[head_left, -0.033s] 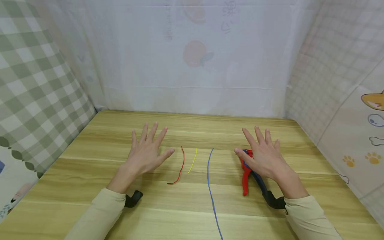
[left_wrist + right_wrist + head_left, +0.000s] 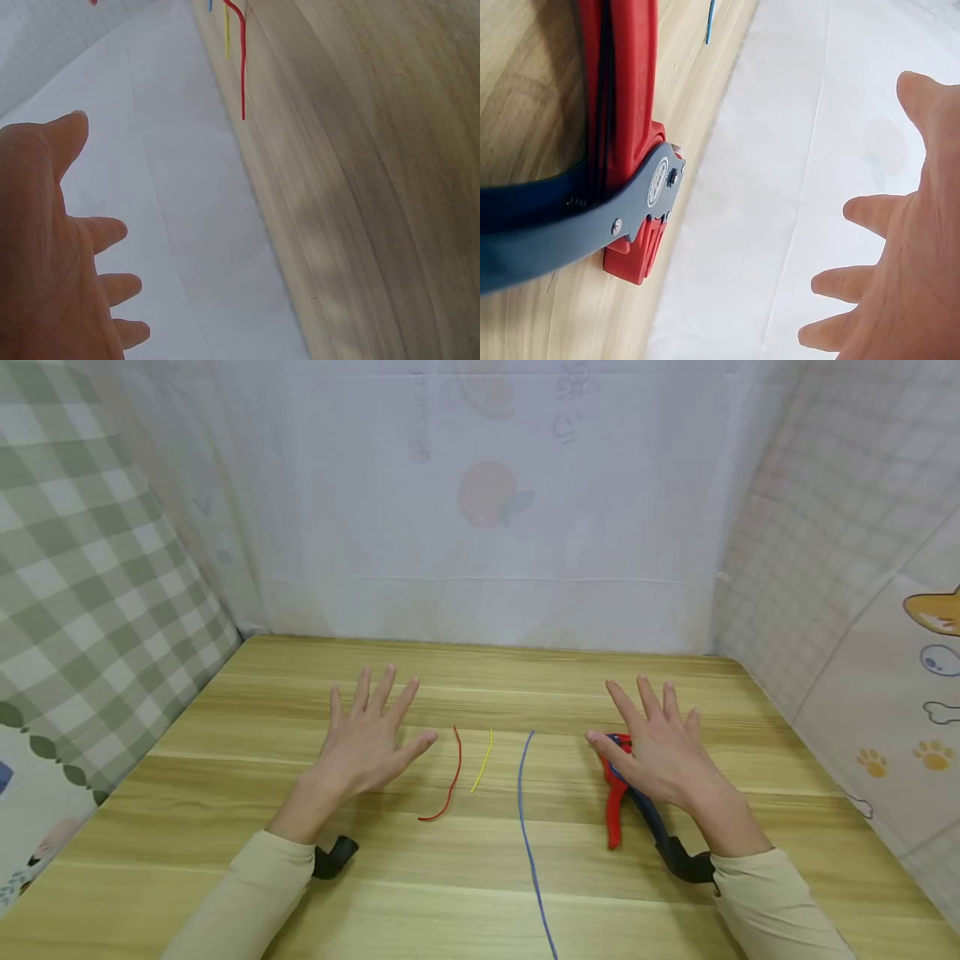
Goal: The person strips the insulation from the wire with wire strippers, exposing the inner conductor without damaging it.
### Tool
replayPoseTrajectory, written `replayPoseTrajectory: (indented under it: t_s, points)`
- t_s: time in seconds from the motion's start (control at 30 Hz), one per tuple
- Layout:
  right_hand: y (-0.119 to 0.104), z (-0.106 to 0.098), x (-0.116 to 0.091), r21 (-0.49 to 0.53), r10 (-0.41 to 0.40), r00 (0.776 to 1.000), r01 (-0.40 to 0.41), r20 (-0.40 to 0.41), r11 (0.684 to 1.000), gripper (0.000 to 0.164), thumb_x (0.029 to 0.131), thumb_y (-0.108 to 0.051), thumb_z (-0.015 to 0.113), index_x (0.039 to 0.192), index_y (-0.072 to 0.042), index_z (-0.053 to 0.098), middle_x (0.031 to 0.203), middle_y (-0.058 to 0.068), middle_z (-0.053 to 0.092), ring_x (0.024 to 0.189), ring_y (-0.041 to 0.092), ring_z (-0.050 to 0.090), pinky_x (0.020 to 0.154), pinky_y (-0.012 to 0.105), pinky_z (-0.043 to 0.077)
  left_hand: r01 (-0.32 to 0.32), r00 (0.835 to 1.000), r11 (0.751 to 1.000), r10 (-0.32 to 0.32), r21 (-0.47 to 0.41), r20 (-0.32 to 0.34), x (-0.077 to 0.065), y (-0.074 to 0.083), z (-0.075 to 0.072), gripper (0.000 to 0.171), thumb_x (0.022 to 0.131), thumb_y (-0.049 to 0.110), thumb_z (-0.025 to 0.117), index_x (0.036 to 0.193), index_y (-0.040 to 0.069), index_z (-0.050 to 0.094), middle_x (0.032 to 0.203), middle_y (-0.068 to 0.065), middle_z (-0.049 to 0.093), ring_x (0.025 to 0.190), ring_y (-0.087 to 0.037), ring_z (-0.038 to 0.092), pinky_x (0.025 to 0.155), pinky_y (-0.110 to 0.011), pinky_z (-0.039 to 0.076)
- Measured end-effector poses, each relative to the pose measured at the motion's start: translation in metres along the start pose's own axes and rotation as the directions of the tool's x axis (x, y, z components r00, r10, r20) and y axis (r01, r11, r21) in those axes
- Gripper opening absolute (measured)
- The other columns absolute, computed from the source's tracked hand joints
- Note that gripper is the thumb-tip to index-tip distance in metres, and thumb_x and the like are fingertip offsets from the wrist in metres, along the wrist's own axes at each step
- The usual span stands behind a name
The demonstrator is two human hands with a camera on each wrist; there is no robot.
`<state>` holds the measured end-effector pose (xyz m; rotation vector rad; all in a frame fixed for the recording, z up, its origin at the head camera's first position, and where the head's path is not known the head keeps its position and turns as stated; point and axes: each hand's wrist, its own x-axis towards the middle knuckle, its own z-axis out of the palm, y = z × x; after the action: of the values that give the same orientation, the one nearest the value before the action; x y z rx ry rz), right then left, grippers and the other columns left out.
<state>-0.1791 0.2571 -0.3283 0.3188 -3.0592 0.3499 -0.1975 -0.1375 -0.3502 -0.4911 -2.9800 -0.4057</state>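
The blue wire [image 2: 521, 810] runs nearest, then the red-handled tool [image 2: 615, 806] partly under the right hand [image 2: 663, 758], red wire [image 2: 457, 777] near the left hand [image 2: 362, 750], and yellow wire [image 2: 483, 765]; both hands' fingers spread wide, empty; handling seems not begun

There is one red wire [image 2: 460, 763], one yellow wire [image 2: 485, 762] and one blue wire [image 2: 527, 844], three in all; one wire stripper [image 2: 641, 193]; one left hand [image 2: 360, 747] and one right hand [image 2: 667, 756]; two beige sleeves [image 2: 243, 893]; one wooden tabletop [image 2: 450, 885]
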Motion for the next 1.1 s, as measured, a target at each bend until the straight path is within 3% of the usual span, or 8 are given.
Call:
replayPoseTrajectory:
  t_s: [0.23, 0.37, 0.47, 0.6, 0.67, 0.73, 0.83, 1.1]
  points:
    - [0.004, -0.007, -0.007, 0.022, 0.030, 0.999, -0.030, 0.023, 0.999, 0.095, 0.103, -0.071, 0.044, 0.170, -0.011, 0.014, 0.169, 0.039, 0.010, 0.152, 0.070, 0.004, 0.111, 0.089, 0.010, -0.030, 1.000, 1.000, 0.030, 0.005, 0.009, 0.000, 0.009, -0.001, 0.086, 0.104, 0.069, 0.046, 0.170, 0.019, 0.022, 0.178, -0.015, 0.007, 0.163, -0.047, -0.005, 0.122, -0.079, -0.004]
    - [0.007, -0.007, -0.016, -0.020, 0.059, 0.996, -0.057, 0.074, 0.998, 0.099, 0.100, -0.070, 0.054, 0.164, 0.000, 0.025, 0.156, 0.043, 0.038, 0.137, 0.065, 0.044, 0.106, 0.076, 0.040, -0.112, 0.994, 0.994, 0.112, 0.010, -0.009, -0.006, 0.031, -0.002, 0.078, 0.103, 0.061, 0.056, 0.163, 0.012, 0.041, 0.172, -0.019, 0.029, 0.161, -0.049, 0.017, 0.123, -0.077, 0.015]
    - [0.008, -0.002, -0.022, -0.048, 0.104, 0.987, -0.099, 0.125, 0.994, 0.095, 0.098, -0.064, 0.062, 0.153, 0.009, 0.036, 0.123, 0.035, 0.066, 0.098, 0.047, 0.070, 0.076, 0.056, 0.058, -0.174, 0.984, 0.985, 0.174, 0.009, -0.038, -0.010, 0.058, 0.000, 0.064, 0.101, 0.052, 0.066, 0.147, 0.008, 0.060, 0.155, -0.017, 0.054, 0.148, -0.045, 0.046, 0.118, -0.065, 0.039]
    - [0.004, 0.010, -0.027, -0.053, 0.185, 0.969, -0.179, 0.165, 0.982, 0.096, 0.096, -0.064, 0.065, 0.145, 0.013, 0.035, 0.086, 0.014, 0.067, 0.069, 0.025, 0.061, 0.056, 0.039, 0.047, -0.221, 0.975, 0.975, 0.221, 0.018, -0.006, -0.006, 0.097, 0.008, 0.040, 0.097, 0.047, 0.075, 0.114, 0.011, 0.077, 0.113, -0.006, 0.076, 0.104, -0.027, 0.071, 0.079, -0.042, 0.061]
    - [0.001, 0.016, -0.029, -0.067, 0.209, 0.964, -0.200, 0.165, 0.977, 0.101, 0.094, -0.067, 0.066, 0.146, 0.013, 0.033, 0.084, 0.012, 0.066, 0.067, 0.024, 0.060, 0.055, 0.038, 0.045, -0.219, 0.975, 0.975, 0.217, 0.031, 0.048, 0.001, 0.113, 0.014, 0.035, 0.097, 0.047, 0.075, 0.090, 0.013, 0.075, 0.086, 0.001, 0.071, 0.078, -0.019, 0.068, 0.059, -0.035, 0.055]
    - [-0.004, 0.021, -0.030, -0.078, 0.225, 0.960, -0.214, 0.168, 0.974, 0.106, 0.091, -0.071, 0.067, 0.148, 0.012, 0.031, 0.086, 0.014, 0.066, 0.067, 0.025, 0.060, 0.055, 0.039, 0.045, -0.198, 0.975, 0.979, 0.191, 0.055, 0.111, 0.008, 0.125, 0.022, 0.043, 0.097, 0.048, 0.075, 0.071, 0.016, 0.063, 0.068, 0.005, 0.057, 0.063, -0.014, 0.057, 0.050, -0.031, 0.046]
    - [-0.009, 0.028, -0.032, -0.090, 0.242, 0.955, -0.230, 0.171, 0.969, 0.110, 0.086, -0.076, 0.069, 0.147, 0.008, 0.033, 0.093, 0.017, 0.066, 0.068, 0.026, 0.060, 0.056, 0.040, 0.045, -0.144, 0.977, 0.985, 0.126, 0.099, 0.173, 0.017, 0.135, 0.035, 0.053, 0.097, 0.048, 0.075, 0.060, 0.018, 0.050, 0.061, 0.006, 0.045, 0.058, -0.012, 0.049, 0.050, -0.032, 0.044]
    - [-0.013, 0.033, -0.036, -0.086, 0.270, 0.948, -0.258, 0.172, 0.962, 0.104, 0.081, -0.072, 0.076, 0.146, -0.002, 0.036, 0.090, 0.015, 0.061, 0.067, 0.026, 0.057, 0.054, 0.039, 0.043, -0.058, 0.974, 0.994, 0.035, 0.092, 0.226, 0.025, 0.143, 0.052, 0.042, 0.097, 0.039, 0.075, 0.066, 0.016, 0.059, 0.073, 0.000, 0.061, 0.067, -0.018, 0.060, 0.053, -0.035, 0.052]
